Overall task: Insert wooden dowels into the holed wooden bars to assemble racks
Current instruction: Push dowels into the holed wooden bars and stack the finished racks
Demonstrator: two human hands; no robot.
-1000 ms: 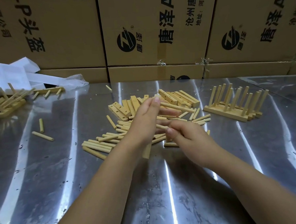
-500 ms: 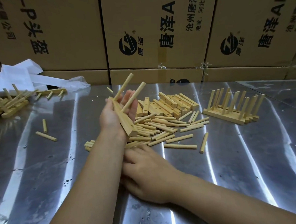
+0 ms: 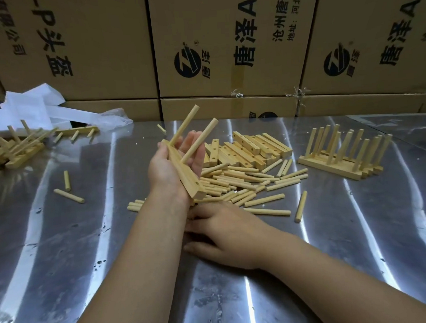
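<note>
**Held item.** Your left grip, at frame centre and raised off the surface, is closed around one holed wooden bar. The bar's long axis runs from upper left down to lower right. Two seated dowels stick out toward the upper right. An empty hole shows near the bar's lower end.

**Right grip**. It lies palm down on the surface just below the left wrist. Its fingertips are partly hidden by your left forearm, so whether it pinches anything cannot be told.

**Feed stock.** The loose dowels lie just above and right of the right grip, mostly lengthwise across the frame. That hand is the nearer and the free one, so by judgement the next dowel is its to take and carry up to the empty hole.

**Other stock.**
- Spare holed bars lie beyond the pile.
- Finished racks stand at right.
- More racks are heaped at upper left.
- Stray dowels lie at left.

**Containers.** The cardboard cartons behind are closed, so their contents are unseen. No parts sit in a container.
</note>
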